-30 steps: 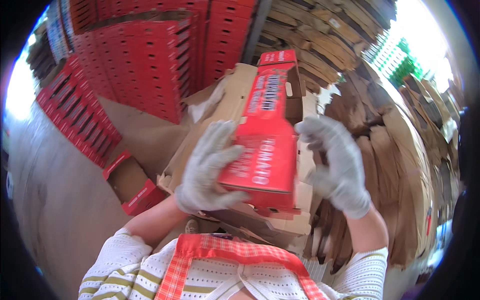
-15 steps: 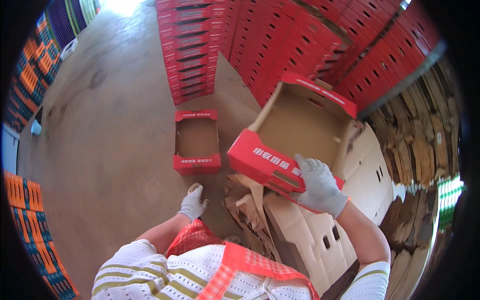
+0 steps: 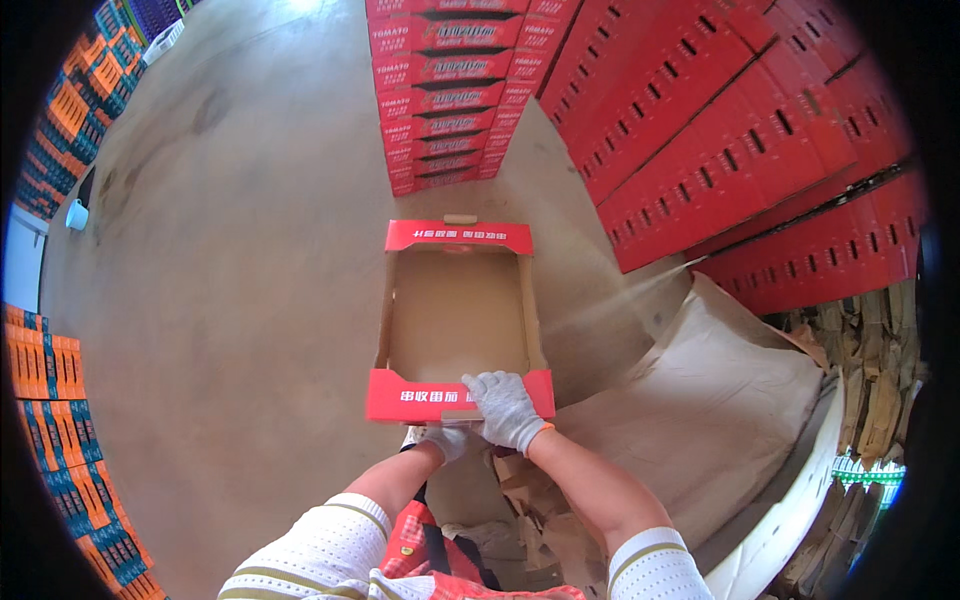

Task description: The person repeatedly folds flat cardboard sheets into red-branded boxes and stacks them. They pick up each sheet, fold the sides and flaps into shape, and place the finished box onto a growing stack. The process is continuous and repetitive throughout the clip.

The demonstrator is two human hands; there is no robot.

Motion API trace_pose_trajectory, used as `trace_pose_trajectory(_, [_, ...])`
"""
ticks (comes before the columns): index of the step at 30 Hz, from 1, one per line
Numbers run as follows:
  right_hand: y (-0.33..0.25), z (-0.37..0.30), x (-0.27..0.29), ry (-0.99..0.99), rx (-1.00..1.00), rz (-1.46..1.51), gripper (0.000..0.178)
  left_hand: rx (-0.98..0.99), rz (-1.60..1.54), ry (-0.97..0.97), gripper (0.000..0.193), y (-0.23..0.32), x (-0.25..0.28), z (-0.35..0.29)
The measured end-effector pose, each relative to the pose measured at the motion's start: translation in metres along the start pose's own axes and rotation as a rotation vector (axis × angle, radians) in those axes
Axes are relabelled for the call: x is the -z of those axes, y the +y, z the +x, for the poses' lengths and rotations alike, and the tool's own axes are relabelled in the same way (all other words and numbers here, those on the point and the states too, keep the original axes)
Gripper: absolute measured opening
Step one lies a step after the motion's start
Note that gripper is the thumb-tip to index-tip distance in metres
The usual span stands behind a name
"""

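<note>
Grey-brown floor (image 3: 230, 300) spreads beneath everything, with the bank of red cartons (image 3: 700, 150) at upper right and the tall stack of red tomato trays (image 3: 455, 100) ahead. Just in front of that stack, near the middle, sits the open-topped red cardboard tray (image 3: 415, 396), its inside bare brown. The right hand (image 3: 505, 410) grips its near wall, fingers over the rim; the left hand (image 3: 445, 440) is mostly hidden below that wall, so I cannot tell its grip.

The step in hand looks like positioning the tray; the next move calls for keeping it level and squared. Half a second ago it was slanted at the right, in the right hand alone, and a second tray showed separately on the floor.
</note>
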State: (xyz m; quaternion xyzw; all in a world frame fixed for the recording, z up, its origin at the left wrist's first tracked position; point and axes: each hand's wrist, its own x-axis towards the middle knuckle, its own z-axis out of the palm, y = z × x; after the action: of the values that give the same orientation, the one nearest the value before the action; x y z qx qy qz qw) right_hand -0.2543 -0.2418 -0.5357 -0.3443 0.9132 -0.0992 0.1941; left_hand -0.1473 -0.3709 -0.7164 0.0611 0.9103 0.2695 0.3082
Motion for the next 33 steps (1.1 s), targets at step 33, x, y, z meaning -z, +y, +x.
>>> trace_pose_trajectory(33, [-0.060, -0.543, 0.144, 1.383, -1.398, 0.016, 0.024, -1.250, -0.104, 0.098, 0.096, 0.417, 0.124, -0.115])
